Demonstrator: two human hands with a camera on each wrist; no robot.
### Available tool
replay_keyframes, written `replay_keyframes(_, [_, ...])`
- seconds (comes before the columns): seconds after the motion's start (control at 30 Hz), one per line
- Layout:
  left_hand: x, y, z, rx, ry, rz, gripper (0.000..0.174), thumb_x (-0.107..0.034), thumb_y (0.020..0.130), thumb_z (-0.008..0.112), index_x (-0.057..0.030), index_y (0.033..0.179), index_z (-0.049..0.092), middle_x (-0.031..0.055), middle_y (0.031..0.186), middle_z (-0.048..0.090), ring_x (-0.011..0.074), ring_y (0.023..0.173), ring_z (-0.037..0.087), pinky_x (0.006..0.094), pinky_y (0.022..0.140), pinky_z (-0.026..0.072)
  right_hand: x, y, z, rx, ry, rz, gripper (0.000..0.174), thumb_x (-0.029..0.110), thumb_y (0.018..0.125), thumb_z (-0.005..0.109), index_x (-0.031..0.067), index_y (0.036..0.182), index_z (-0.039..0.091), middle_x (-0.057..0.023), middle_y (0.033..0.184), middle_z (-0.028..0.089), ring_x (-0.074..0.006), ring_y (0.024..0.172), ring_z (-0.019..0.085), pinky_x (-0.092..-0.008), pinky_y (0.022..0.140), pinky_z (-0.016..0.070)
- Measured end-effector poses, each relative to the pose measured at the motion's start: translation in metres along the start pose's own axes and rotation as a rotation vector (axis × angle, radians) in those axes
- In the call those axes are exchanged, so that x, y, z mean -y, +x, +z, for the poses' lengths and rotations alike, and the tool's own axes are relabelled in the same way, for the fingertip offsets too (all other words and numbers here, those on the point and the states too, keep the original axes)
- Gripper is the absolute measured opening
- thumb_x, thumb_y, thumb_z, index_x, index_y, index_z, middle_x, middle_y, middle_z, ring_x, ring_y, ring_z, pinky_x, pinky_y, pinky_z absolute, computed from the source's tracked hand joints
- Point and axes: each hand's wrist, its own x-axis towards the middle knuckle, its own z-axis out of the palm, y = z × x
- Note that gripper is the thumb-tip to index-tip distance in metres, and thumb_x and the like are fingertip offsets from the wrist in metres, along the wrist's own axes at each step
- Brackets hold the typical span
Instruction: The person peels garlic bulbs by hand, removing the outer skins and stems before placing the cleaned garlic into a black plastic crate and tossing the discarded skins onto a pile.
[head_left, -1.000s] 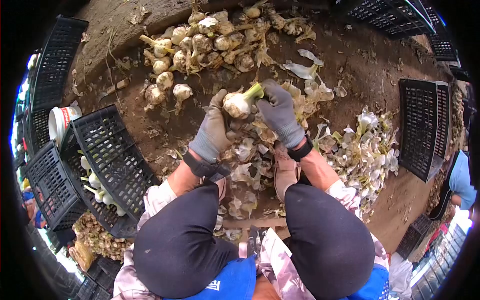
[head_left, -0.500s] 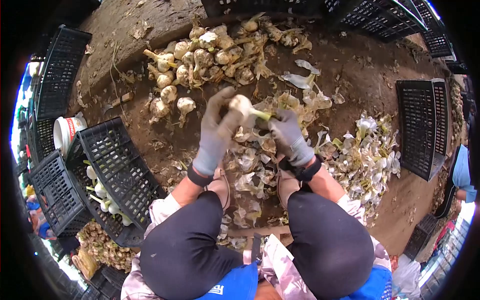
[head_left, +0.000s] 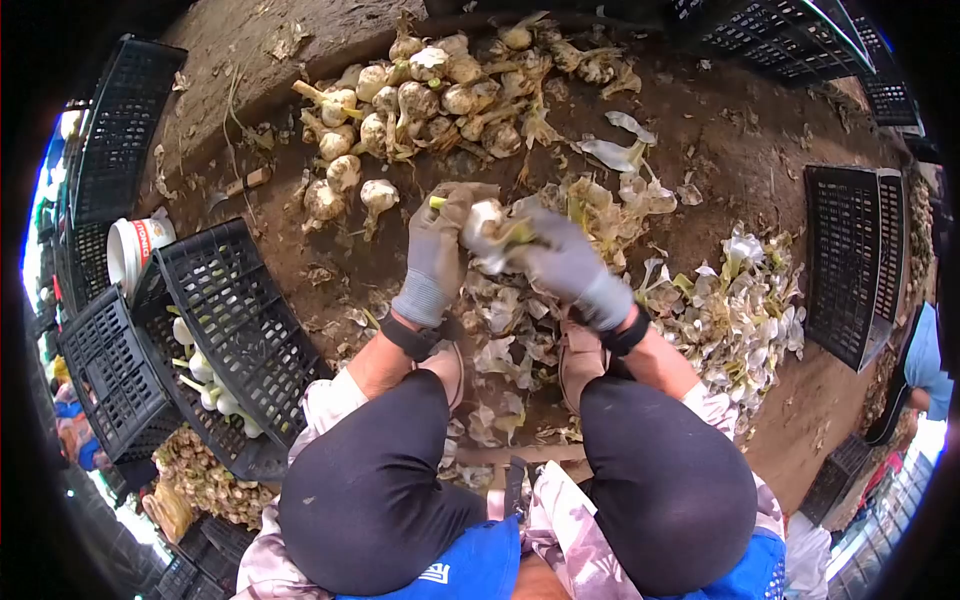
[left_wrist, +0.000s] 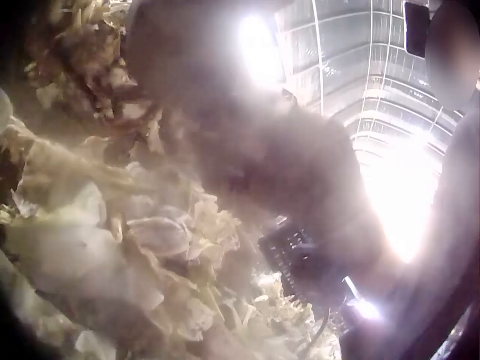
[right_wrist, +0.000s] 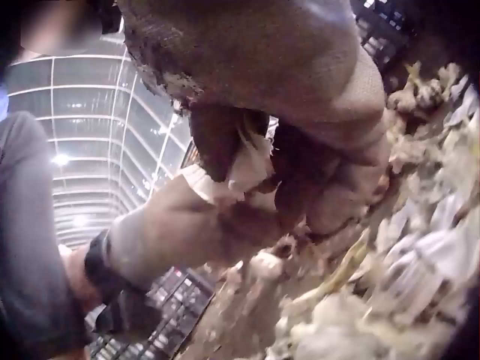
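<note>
Grey-gloved left hand [head_left: 435,258] and right hand [head_left: 568,265] clamp fingers [head_left: 452,212] round the garlic bulb [head_left: 487,222] (over peelings [head_left: 500,325]).

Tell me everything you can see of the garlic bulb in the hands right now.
The garlic bulb is whitish and rounded, with papery skin and a pale green stalk pointing toward the right hand. Both grey-gloved hands hold it above the heap of peeled skins. The left hand curls round its side, and the right grips the stalk end. Motion blur hides finer detail.
</note>
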Motion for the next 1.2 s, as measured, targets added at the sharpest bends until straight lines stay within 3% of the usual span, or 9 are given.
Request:
replay_keyframes(0.03, [-0.007, -0.001, -0.002, -0.005, 0.000, -0.004, 0.051, -0.045, 0.095, 0.038, 0.0005, 0.109, 0.056, 0.0099, 0.103, 0.061, 0.0160, 0.093, 0.057, 0.0278, 0.079, 0.0474, 0.006, 0.003, -0.020, 0.141, 0.075, 0.168, 0.030, 0.014, 0.077, 0.057, 0.0040, 0.105, 0.061, -0.0154, 0.094, 0.060, -0.0300, 0.090, 0.058, -0.0353, 0.080, 0.0459])
replay_keyframes(0.13, [-0.013, -0.001, -0.015, 0.132, -0.167, -0.106, 0.046, -0.042, 0.096, 0.036, -0.0022, 0.106, 0.056, 0.0125, 0.106, 0.061, 0.0180, 0.090, 0.060, 0.0226, 0.058, 0.0484, -0.041, 0.006, -0.050, -0.018, 0.028, 0.148, 0.036, 0.017, 0.076, 0.061, 0.0025, 0.109, 0.058, -0.0150, 0.093, 0.060, -0.0319, 0.091, 0.058, -0.0376, 0.080, 0.0458])
replay_keyframes(0.23, [-0.028, 0.000, -0.004, 0.062, -0.363, -0.239, 0.040, -0.039, 0.096, 0.038, -0.0036, 0.104, 0.056, 0.0157, 0.110, 0.060, 0.0230, 0.095, 0.061, 0.0248, 0.057, 0.0494, -0.058, 0.007, -0.058, -0.112, -0.412, 0.183, 0.042, 0.021, 0.075, 0.065, 0.0031, 0.112, 0.057, -0.0150, 0.098, 0.060, -0.0316, 0.092, 0.058, -0.0359, 0.081, 0.0460])
replay_keyframes(0.3, [-0.017, 0.004, -0.013, 0.108, -0.416, -0.198, 0.038, -0.037, 0.096, 0.040, -0.0033, 0.103, 0.055, 0.0191, 0.114, 0.058, 0.0268, 0.100, 0.061, 0.0277, 0.060, 0.0519, -0.041, -0.007, -0.053, -0.197, -0.916, -0.107, 0.047, 0.023, 0.075, 0.066, 0.0047, 0.118, 0.054, -0.0166, 0.104, 0.060, -0.0348, 0.095, 0.057, -0.0371, 0.085, 0.0458])
replay_keyframes(0.37, [-0.014, 0.008, -0.016, 0.215, -0.514, -0.171, 0.037, -0.036, 0.096, 0.039, -0.0028, 0.102, 0.055, 0.0204, 0.116, 0.056, 0.0277, 0.100, 0.060, 0.0306, 0.069, 0.0536, -0.012, -0.006, -0.055, -0.234, -0.876, -0.119, 0.054, 0.024, 0.075, 0.066, 0.0038, 0.122, 0.050, -0.0179, 0.110, 0.059, -0.0336, 0.101, 0.057, -0.0399, 0.090, 0.0444])
replay_keyframes(0.47, [-0.007, 0.015, -0.010, 0.301, -0.472, -0.008, 0.038, -0.034, 0.097, 0.038, -0.0006, 0.107, 0.055, 0.0195, 0.117, 0.056, 0.0244, 0.099, 0.060, 0.0318, 0.079, 0.0522, 0.006, -0.003, -0.042, -0.104, 0.504, 0.148, 0.057, 0.031, 0.078, 0.068, -0.0011, 0.122, 0.049, -0.0151, 0.112, 0.059, -0.0229, 0.099, 0.058, -0.0350, 0.082, 0.0487])
replay_keyframes(0.53, [-0.023, 0.017, 0.002, 0.266, -0.333, -0.080, 0.038, -0.032, 0.097, 0.038, 0.0004, 0.110, 0.054, 0.0177, 0.116, 0.056, 0.0221, 0.098, 0.059, 0.0315, 0.081, 0.0507, 0.021, -0.004, -0.020, -0.063, 1.028, 0.311, 0.046, 0.024, 0.084, 0.066, -0.0021, 0.120, 0.051, -0.0091, 0.108, 0.061, -0.0136, 0.089, 0.060, -0.0250, 0.070, 0.0507])
replay_keyframes(0.7, [0.007, 0.007, 0.002, 0.040, 0.069, -0.040, 0.035, -0.024, 0.097, 0.043, 0.0039, 0.116, 0.051, 0.0092, 0.108, 0.058, 0.0147, 0.095, 0.057, 0.0272, 0.082, 0.0475, -0.005, 0.010, 0.001, -0.098, 0.925, 0.296, 0.035, 0.014, 0.086, 0.063, -0.0011, 0.117, 0.054, -0.0057, 0.105, 0.062, -0.0119, 0.082, 0.062, -0.0235, 0.067, 0.0518])
replay_keyframes(1.2, [0.003, 0.005, 0.007, -0.219, -0.534, -0.220, 0.019, -0.005, 0.090, 0.053, 0.0018, 0.107, 0.056, 0.0093, 0.099, 0.062, 0.0170, 0.088, 0.061, 0.0290, 0.078, 0.0518, -0.020, 0.013, 0.000, -0.074, 0.887, 0.263, 0.038, 0.012, 0.081, 0.062, -0.0025, 0.116, 0.055, -0.0093, 0.101, 0.064, -0.0155, 0.083, 0.062, -0.0262, 0.071, 0.0494])
